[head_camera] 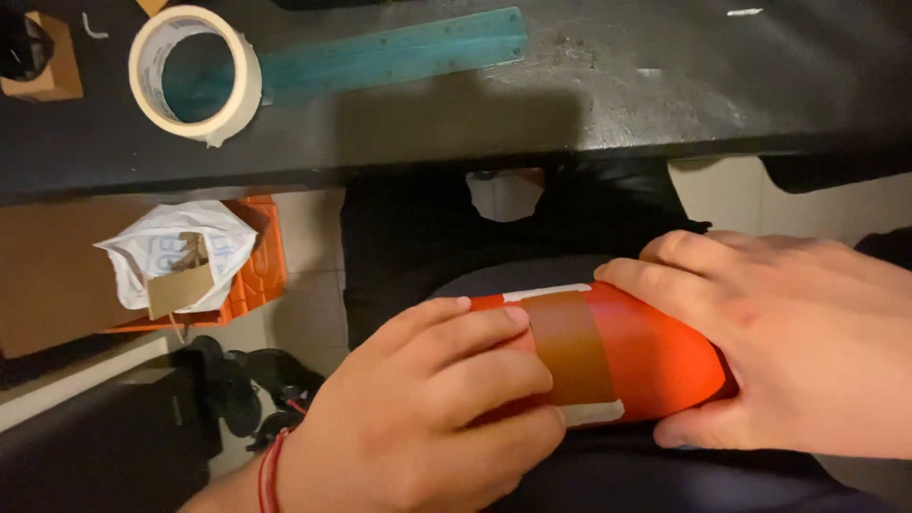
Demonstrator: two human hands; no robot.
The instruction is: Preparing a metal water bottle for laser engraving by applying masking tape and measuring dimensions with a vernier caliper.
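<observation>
Below the dark workbench (pixel 608 104) edge, we note both hands gripping an orange cylinder (pixel 655 356) lying crosswise: left hand (pixel 427 418) fingers closed over its brown tape band (pixel 570 347), right hand (pixel 788 332) clasping the other end.

red cylinder (pixel 646 356): its left part was covered by the left hand (pixel 437 408), its right end by the right hand (pixel 788 342); neither end showed.
brown tape band (pixel 570 347): only the upper side was visible; the wrap underneath could not be judged.
right hand: cut off by the right edge at the wrist.
left hand: forearm cut off by the bottom edge (a red string sat at the wrist).
teal ruler (pixel 389 55): its left end was hidden behind the tape roll (pixel 195 71); markings too small to read.
cardboard box (pixel 43 57): cut off by the left edge.
dark items on the floor (pixel 256 389): too dim to identify.
</observation>
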